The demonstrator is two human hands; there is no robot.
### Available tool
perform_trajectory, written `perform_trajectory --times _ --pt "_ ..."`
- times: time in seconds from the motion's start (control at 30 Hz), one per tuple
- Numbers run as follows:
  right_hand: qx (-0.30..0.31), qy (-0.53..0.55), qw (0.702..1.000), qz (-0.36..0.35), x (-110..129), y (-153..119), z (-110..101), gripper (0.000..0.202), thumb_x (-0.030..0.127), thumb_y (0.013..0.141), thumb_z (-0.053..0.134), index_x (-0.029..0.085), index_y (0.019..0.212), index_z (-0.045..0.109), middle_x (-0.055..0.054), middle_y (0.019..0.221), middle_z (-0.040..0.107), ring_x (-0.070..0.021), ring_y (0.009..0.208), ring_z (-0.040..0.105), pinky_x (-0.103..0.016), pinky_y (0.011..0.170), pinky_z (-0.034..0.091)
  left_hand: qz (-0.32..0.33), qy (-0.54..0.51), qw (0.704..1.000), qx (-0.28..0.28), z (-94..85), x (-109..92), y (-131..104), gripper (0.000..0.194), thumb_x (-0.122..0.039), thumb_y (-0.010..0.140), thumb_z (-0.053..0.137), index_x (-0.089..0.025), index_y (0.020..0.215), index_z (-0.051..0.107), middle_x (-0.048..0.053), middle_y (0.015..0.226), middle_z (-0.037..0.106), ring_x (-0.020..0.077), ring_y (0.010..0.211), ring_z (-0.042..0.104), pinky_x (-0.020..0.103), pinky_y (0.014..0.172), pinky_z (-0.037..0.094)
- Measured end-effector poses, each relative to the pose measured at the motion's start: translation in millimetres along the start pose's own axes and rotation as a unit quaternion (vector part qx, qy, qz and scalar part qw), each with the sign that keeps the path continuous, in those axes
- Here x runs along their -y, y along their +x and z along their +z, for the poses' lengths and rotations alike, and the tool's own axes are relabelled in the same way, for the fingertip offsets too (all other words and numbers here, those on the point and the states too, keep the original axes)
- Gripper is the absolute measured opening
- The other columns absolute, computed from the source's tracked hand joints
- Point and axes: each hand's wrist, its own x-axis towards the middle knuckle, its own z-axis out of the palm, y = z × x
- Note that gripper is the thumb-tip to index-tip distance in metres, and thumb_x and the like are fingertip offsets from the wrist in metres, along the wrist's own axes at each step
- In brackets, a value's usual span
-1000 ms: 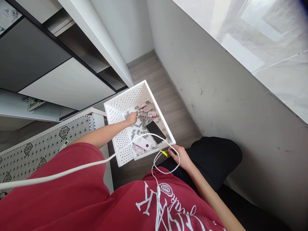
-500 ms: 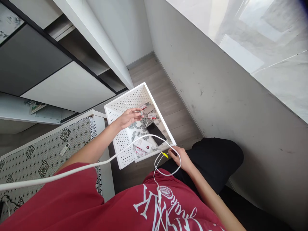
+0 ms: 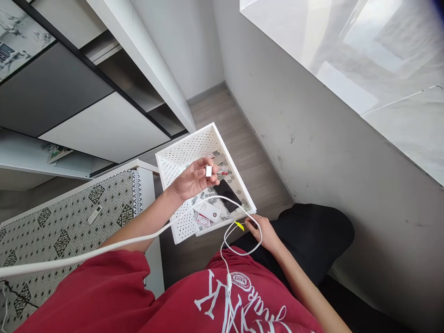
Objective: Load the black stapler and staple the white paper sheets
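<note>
Between the fingers of my left hand (image 3: 194,179) is a small white piece (image 3: 208,171), raised over a white perforated basket (image 3: 178,230). Inside the basket lie several small grey pieces (image 3: 205,193), a black phone-like slab (image 3: 227,195), a white card (image 3: 207,211) and red-and-white packets (image 3: 203,220). My right hand (image 3: 262,230) is at the basket's near right corner, its fingers curled by the rim; what they hold, if anything, is hidden. A white cable (image 3: 138,238) with a yellow tag (image 3: 239,225) loops in front of the basket and my right hand.
On the left, a low table with a patterned cloth (image 3: 79,222) bears a white remote (image 3: 95,214). A cabinet (image 3: 107,129) stands behind it. A grey wall (image 3: 294,138) runs along the right, below a glossy white surface (image 3: 364,55). My dark-clad knee is beside the basket.
My left hand has risen from the basket's contents and turned, bringing the small white piece into clearer view. My right hand stays by the corner. The whole view has shifted slightly.
</note>
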Motion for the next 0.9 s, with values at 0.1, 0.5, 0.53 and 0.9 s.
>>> perform_trajectory --times 0.1,0.5,0.53,0.9 --pt "0.004 0.006 1.0 0.002 1.7 -0.4 -1.3 0.03 0.041 0.103 0.055 0.023 0.083 0.068 -0.007 0.083 0.075 -0.0246 0.077 0.07 -0.034 0.073 0.05 0.008 0.006 1.0 0.008 4.9 1.4 -2.7 0.045 -0.042 0.065 0.107 -0.024 0.085 0.072 -0.005 0.077 0.064 0.0076 0.063 0.064 0.029 0.076 0.066" --pt "0.002 0.012 1.0 0.013 4.2 -0.9 -2.1 0.027 0.04 0.099 0.056 0.022 0.082 0.067 -0.006 0.082 0.073 -0.024 0.076 0.068 -0.033 0.073 0.048 0.037 -0.019 0.997 0.066 8.4 1.3 1.0 0.04 -0.037 0.071 0.103 -0.021 0.077 0.067 -0.004 0.074 0.067 0.0088 0.057 0.065 0.032 0.075 0.066" --pt "0.002 0.013 1.0 0.012 4.3 -0.8 -2.1 0.027 0.04 0.099 0.056 0.022 0.082 0.067 -0.006 0.082 0.073 -0.024 0.076 0.068 -0.034 0.074 0.048 0.039 -0.022 0.996 0.079 8.5 1.3 1.3 0.039 -0.036 0.074 0.102 -0.02 0.077 0.067 -0.004 0.075 0.067 0.0084 0.056 0.065 0.032 0.075 0.066" --pt "-0.003 0.013 1.0 0.009 3.4 -2.8 -2.2 0.025 0.037 0.098 0.057 0.022 0.081 0.067 -0.005 0.081 0.072 -0.0225 0.075 0.065 -0.033 0.074 0.046 0.059 -0.023 0.991 0.114 22.3 0.0 -3.8 0.032 -0.028 0.08 0.099 -0.019 0.092 0.071 -0.003 0.081 0.071 0.0095 0.065 0.069 0.03 0.075 0.064"
